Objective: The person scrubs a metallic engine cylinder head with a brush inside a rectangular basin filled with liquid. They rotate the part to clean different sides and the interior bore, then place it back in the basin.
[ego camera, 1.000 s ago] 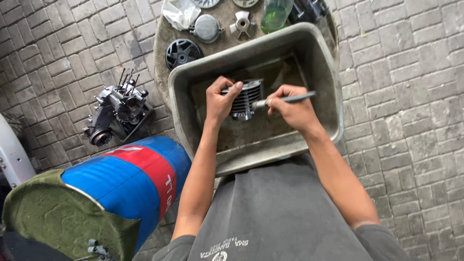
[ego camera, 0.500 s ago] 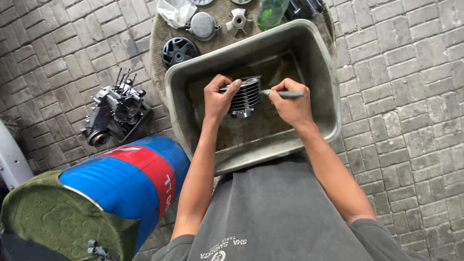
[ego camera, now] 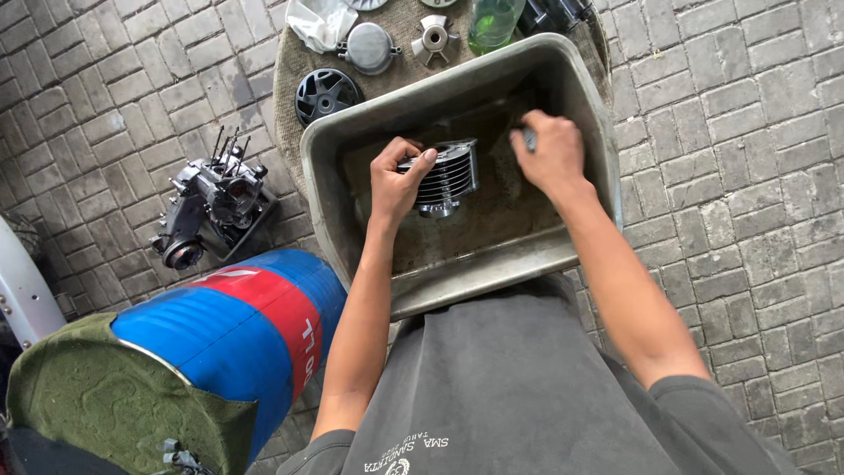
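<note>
Cylinder (ego camera: 447, 176) in tub (ego camera: 352, 145) | left hand (ego camera: 396, 180) gripping it | right hand (ego camera: 552, 154) closing on brush — beside cylinder | risk: wet fins slipping — dropping.

1. A drum (ego camera: 237, 334) lay on its side at lower left, painted blue with a red band that carried white lettering.
2. A grey shirt (ego camera: 519, 387) at the bottom edge bore a small white printed emblem with lettering.
3. A clear bottle (ego camera: 491, 22) of green liquid stood at the top edge, with no label visible.
</note>
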